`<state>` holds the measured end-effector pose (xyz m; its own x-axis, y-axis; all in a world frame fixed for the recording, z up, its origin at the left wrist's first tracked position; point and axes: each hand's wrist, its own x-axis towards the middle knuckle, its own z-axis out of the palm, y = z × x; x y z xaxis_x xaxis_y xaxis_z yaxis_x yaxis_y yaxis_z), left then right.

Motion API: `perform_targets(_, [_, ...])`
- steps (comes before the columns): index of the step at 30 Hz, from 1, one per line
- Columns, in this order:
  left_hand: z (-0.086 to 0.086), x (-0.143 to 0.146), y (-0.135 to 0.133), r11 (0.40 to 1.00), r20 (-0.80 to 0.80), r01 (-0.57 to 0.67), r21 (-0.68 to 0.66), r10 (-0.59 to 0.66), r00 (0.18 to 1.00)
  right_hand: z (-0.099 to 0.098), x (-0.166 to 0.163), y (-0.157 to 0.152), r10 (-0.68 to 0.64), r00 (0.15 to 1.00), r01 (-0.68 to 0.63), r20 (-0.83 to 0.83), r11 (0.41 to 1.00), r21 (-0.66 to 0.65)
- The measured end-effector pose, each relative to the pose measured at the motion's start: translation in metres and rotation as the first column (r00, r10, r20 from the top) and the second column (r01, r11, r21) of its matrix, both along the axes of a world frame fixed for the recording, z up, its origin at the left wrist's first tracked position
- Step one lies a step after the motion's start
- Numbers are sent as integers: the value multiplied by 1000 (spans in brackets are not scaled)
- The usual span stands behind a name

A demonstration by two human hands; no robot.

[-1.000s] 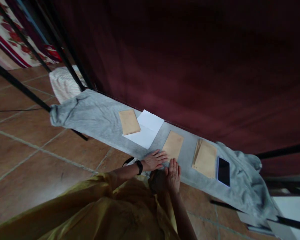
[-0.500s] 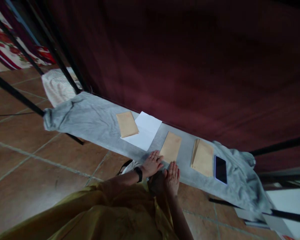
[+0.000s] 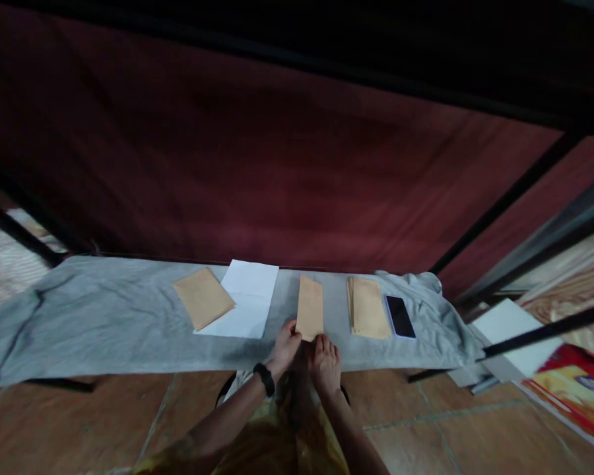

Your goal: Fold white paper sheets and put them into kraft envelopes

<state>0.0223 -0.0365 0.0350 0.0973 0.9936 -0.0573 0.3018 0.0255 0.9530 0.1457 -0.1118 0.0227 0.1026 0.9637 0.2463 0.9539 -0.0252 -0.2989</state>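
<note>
Left hand [image 3: 286, 346], nearly closed, pinches tan rectangular paper envelope [image 3: 310, 306] at 7 o'clock; right hand [image 3: 326, 365], curled, at 5 o'clock, hold unclear. Uneven pull could crease it.

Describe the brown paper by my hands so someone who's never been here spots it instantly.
Find the long gray cloth below the dark red backdrop. Near its middle, between the white sheet and the brown stack beside the phone, is a narrow brown paper. Among the brown pieces, it alone has the left hand and right hand at its near end.
</note>
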Motion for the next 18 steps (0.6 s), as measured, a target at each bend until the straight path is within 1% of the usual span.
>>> perform_targets(2, [15,10,-3,999,30,41,9,-41,999,13,5,9,-61,986,56,-157,998,-34])
perform_targets(3, [22,15,-5,997,51,70,23,-72,996,17,8,14,-85,956,76,-280,996,-43])
perform_targets(4, [29,19,-7,996,82,80,45,-84,993,21,10,18,-105,896,91,-432,994,-53])
perform_targets(5, [34,22,-9,994,100,81,70,-88,991,23,11,23,-125,789,102,-602,992,-71])
perform_targets(6, [38,23,-10,993,100,68,96,-77,992,24,10,27,-153,623,110,-767,988,-108])
perform_targets(7, [39,23,-12,993,84,36,115,-46,995,24,9,31,-187,419,106,-889,982,-157])
perform_targets(8, [38,22,-13,993,55,0,117,-7,998,24,6,33,-221,219,86,-950,975,-206])
perform_targets(9, [34,19,-13,994,26,-36,103,34,999,23,3,35,-249,59,58,-967,968,-246])
perform_targets(10, [29,16,-14,995,4,-72,64,72,997,21,-1,35,-269,-46,29,-962,962,-271])
perform_targets(11, [23,13,-15,997,0,-76,1,76,997,20,-5,34,-279,-98,2,-955,960,-280])
perform_targets(14, [5,6,-18,984,79,-6,-179,20,997,17,-14,26,-287,-132,-77,-949,957,-279])
perform_targets(16, [-1,3,-18,972,89,22,-234,-1,996,15,-17,19,-301,-152,-139,-942,949,-281])
perform_targets(18, [-3,0,-16,966,25,12,-257,-6,1000,14,-15,15,-313,-154,-197,-937,939,-281])
